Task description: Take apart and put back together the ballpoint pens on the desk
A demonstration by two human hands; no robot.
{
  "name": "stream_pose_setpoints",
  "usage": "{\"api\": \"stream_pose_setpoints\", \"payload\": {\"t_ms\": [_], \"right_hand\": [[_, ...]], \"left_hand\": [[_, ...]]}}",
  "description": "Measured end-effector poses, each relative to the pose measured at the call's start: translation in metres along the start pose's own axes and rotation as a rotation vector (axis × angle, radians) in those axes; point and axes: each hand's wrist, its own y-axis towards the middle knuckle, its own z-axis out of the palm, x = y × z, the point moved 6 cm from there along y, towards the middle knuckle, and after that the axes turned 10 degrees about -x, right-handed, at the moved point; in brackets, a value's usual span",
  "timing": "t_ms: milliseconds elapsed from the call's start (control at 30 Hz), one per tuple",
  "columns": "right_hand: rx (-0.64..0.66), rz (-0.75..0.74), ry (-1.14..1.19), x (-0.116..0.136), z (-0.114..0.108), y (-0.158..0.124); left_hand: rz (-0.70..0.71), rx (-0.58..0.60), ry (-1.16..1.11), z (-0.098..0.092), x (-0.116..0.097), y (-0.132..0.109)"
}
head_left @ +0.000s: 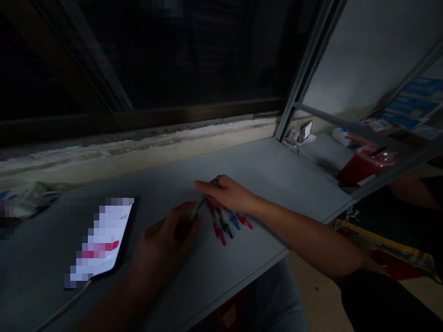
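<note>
My right hand [230,193] rests on the grey desk [284,175], fingers closed round the upper end of a pen [204,199]. My left hand [166,235] pinches the lower end of that same pen between thumb and fingers. Several pens [226,223] with red, blue and dark caps lie side by side on the desk just below my right hand. A lit phone [100,242] lies flat to the left of my left hand, with a cable running from its lower end.
A dark window [173,55] and its sill run along the back. A metal frame [301,78] stands at the desk's right end, with a red lidded cup [367,163], a small charger [304,131] and another person's arm [415,189] beyond it. Crumpled packaging [31,196] lies far left.
</note>
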Motion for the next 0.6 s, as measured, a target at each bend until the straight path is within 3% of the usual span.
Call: {"api": "stream_pose_setpoints", "payload": {"t_ms": [100, 233, 433, 533, 600], "right_hand": [[-0.045, 0.113, 0.102, -0.009, 0.0, 0.003], [-0.035, 0.117, 0.143, -0.013, -0.001, 0.005], [0.181, -0.082, 0.1, 0.004, -0.001, 0.004], [0.285, -0.207, 0.118, 0.017, -0.003, 0.003], [0.278, -0.224, 0.138, 0.02, -0.009, 0.005]], "left_hand": [[0.079, 0.025, 0.041, -0.002, 0.001, 0.001], [-0.095, 0.165, -0.041, 0.001, 0.007, 0.004], [-0.435, 0.335, -0.297, 0.015, 0.013, 0.0], [-0.477, 0.339, -0.331, 0.014, 0.017, -0.001], [-0.484, 0.294, -0.309, 0.01, 0.021, 0.001]]}}
